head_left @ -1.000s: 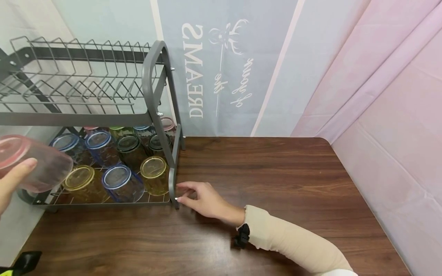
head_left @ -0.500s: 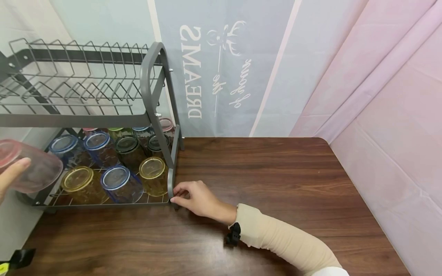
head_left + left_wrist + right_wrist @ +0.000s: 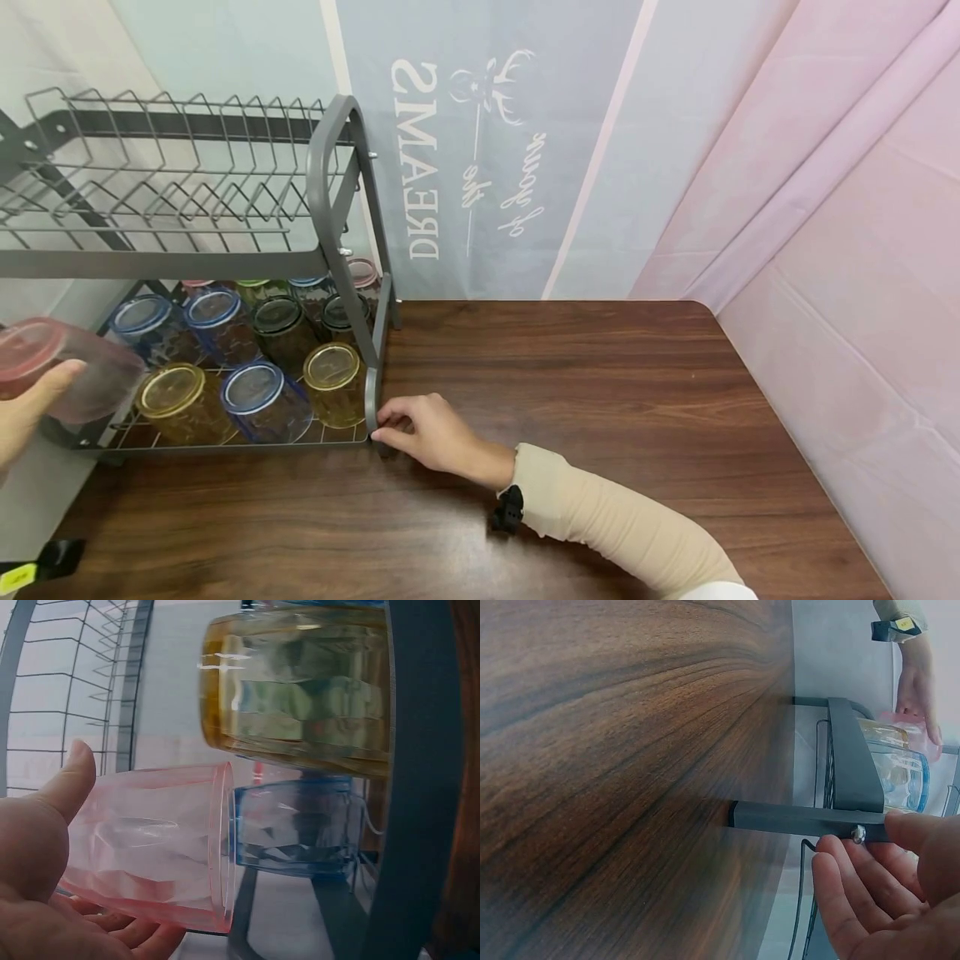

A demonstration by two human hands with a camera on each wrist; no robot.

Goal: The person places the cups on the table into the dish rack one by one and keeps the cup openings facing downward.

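Observation:
At the left edge of the head view, my left hand holds a pink see-through cup tilted on its side, by the left end of the rack's lower shelf. In the left wrist view, the thumb stands along one side of the cup and the other fingers curl behind it. A yellow cup and a blue cup stand on the shelf's front row. My right hand pinches the front right leg of the grey dish rack, thumb on one side and fingers on the other, near a metal bolt.
The two-tier rack has a wire upper basket. More cups fill the lower shelf, including another yellow cup and a dark green cup. A brown wood table lies under everything, with a printed cloth behind.
My right hand has moved slightly left and taken hold of the rack leg. The pink cup shifted left, then back a little to the right, still in my left hand.

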